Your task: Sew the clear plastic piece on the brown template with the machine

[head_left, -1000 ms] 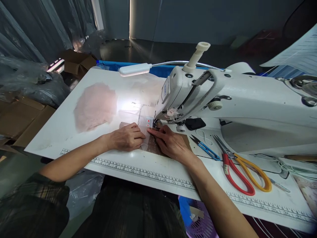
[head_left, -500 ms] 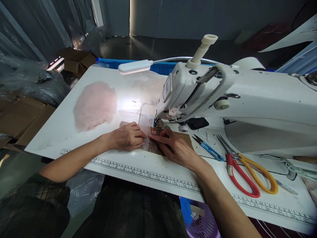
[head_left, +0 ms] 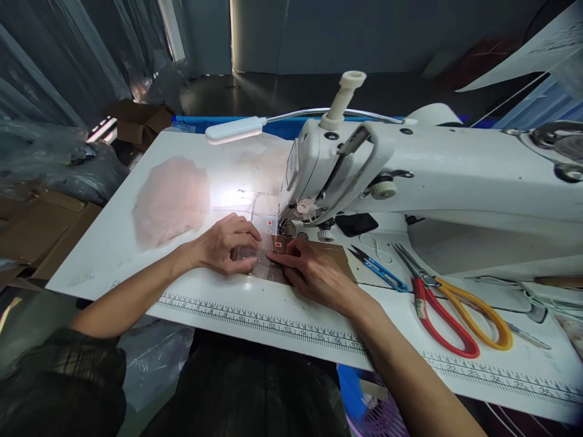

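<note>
A piece of thin see-through fabric [head_left: 259, 256] lies at the front of the sewing machine [head_left: 319, 164], beside its presser foot [head_left: 281, 227]. My left hand [head_left: 228, 246] arches over the fabric's left part, thumb and fingers apart, with a gap between them. Whether its fingertips touch the cloth is hard to tell. My right hand [head_left: 314, 270] rests just right of the foot, its index finger stretched out flat onto the fabric's edge. Under it lies a brown plate [head_left: 334, 258]. Small red-marked stickers [head_left: 278, 244] show close to the needle area.
A heap of pale pink sheer cloth [head_left: 173, 200] lies on the left of the white table [head_left: 113, 243]. To the right are blue thread snips [head_left: 380, 269] and large scissors [head_left: 449, 303] with red and yellow handles. A lamp [head_left: 234, 130] shines over the work. Cardboard boxes [head_left: 45, 227] stand beyond the left edge.
My left hand has opened, its fingers lifting and spreading from their closed press on the fabric. My right hand stays nearly in place. The whole view has shifted slightly.
</note>
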Demonstrator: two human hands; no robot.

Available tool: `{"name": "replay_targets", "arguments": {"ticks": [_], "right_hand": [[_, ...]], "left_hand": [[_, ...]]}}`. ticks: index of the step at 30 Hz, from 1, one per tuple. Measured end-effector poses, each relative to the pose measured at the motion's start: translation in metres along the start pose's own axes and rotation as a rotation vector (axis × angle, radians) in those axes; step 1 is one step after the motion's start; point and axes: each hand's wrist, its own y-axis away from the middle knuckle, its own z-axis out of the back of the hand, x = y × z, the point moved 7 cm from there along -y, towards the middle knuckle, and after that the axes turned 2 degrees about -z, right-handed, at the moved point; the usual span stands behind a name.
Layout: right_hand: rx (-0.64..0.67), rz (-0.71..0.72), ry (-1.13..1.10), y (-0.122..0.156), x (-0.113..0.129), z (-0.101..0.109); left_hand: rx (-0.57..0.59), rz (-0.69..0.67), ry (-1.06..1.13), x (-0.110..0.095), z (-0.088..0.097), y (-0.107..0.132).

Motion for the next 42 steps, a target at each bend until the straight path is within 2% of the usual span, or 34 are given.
{"name": "replay_targets", "arguments": {"ticks": [2,4,8,12,17,20,25,31,35,42], "right_hand": [[-0.014,-0.003,0.007,0.000,0.001,0.001],[-0.032,-0.001,0.030,-0.001,0.004,0.002],[-0.039,-0.005,0.094,-0.001,0.011,0.001],[-0.022,-0.009,0.092,0.001,0.009,-0.001],[-0.089,-0.029,-0.078,0.001,-0.010,0.001],[-0.106,-0.039,-0.036,-0.001,-0.018,-0.001],[-0.066,-0.047,0.111,-0.004,-0.015,-0.008],[-0.081,-0.059,0.039,-0.002,-0.018,-0.005],[-0.099,-0.008,-0.050,0.002,-0.019,-0.002],[-0.039,0.047,0.044,0.002,-0.008,-0.005]], "left_hand": [[-0.027,0.015,-0.071,0.009,0.002,-0.003],[0.015,-0.009,-0.163,0.012,-0.001,-0.005],[0.141,-0.095,-0.251,0.005,-0.015,-0.006],[0.202,-0.122,-0.288,-0.002,-0.024,-0.001],[0.195,-0.086,-0.297,0.004,-0.029,0.007],[0.201,-0.070,-0.292,0.006,-0.030,0.008],[0.232,-0.047,-0.282,0.005,-0.030,0.007],[0.242,-0.052,-0.301,0.002,-0.029,0.006],[0.266,-0.048,-0.319,0.003,-0.030,0.007],[0.253,-0.049,-0.324,0.002,-0.029,0.007]]}}
